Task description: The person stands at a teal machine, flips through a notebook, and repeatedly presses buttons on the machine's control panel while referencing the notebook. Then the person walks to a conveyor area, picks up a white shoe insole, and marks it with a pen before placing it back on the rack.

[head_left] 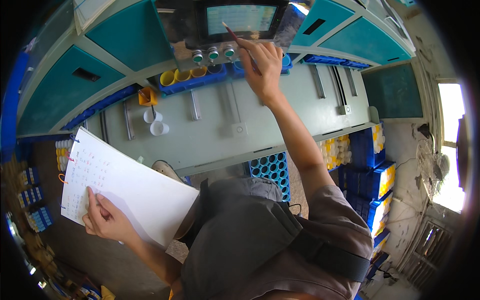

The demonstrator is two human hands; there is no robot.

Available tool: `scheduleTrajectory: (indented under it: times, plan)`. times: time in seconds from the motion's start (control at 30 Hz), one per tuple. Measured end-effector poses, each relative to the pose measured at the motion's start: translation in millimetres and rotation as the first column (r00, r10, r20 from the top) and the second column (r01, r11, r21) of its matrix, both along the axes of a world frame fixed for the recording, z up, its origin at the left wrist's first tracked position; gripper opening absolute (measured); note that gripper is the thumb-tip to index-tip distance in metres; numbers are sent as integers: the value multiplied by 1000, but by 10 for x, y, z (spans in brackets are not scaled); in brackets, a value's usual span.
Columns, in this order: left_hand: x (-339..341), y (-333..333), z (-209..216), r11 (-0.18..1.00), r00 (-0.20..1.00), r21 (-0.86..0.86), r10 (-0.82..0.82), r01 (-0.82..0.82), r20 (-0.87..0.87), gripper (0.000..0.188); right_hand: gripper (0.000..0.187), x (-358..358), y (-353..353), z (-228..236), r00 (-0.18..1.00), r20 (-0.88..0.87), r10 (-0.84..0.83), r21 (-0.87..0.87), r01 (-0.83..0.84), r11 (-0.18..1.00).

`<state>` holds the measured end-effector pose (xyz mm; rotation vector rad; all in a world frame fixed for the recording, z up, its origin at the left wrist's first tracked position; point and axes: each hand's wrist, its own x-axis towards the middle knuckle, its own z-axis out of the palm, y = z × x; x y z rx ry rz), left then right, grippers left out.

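Note:
A ring-bound notebook of white pages with handwritten lines lies at the left, tilted, in front of my body. On its written side rests my left hand; the index finger stretches out to a line of writing and the other fingers curl loosely. Farther off, my right hand is closed round a slim dark red pencil. The pencil's pale tip lies over the lit touch screen; whether it touches the glass I cannot tell. Three green round buttons sit below the screen.
A pale green machine bench carries two white cups, an orange box and a blue tray of yellow cylinders. Below its front edge stands a crate of round tubes. Stacked blue crates line the right.

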<state>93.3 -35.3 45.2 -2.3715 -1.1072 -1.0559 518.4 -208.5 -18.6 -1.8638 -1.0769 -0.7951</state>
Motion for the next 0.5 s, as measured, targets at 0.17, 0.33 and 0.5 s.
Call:
scheduleTrajectory:
  times: [0.17, 0.33, 0.5]
  plan:
    - [-19, 6, -15, 1000, 1000, -8, 7, -7, -4, 24, 18, 35, -66, -81, 997, 44, -63, 61, 60, 996]
    - [-24, 14, -17, 999, 1000, -33, 8, -7, 12, 25, 17, 67, -123, -97, 993, 35, -112, 112, 107, 988]
    - [9, -23, 15, 996, 999, -87, 2, 1, 33, 25, 19, 172, -97, 12, 992, 54, -114, 137, 106, 985]
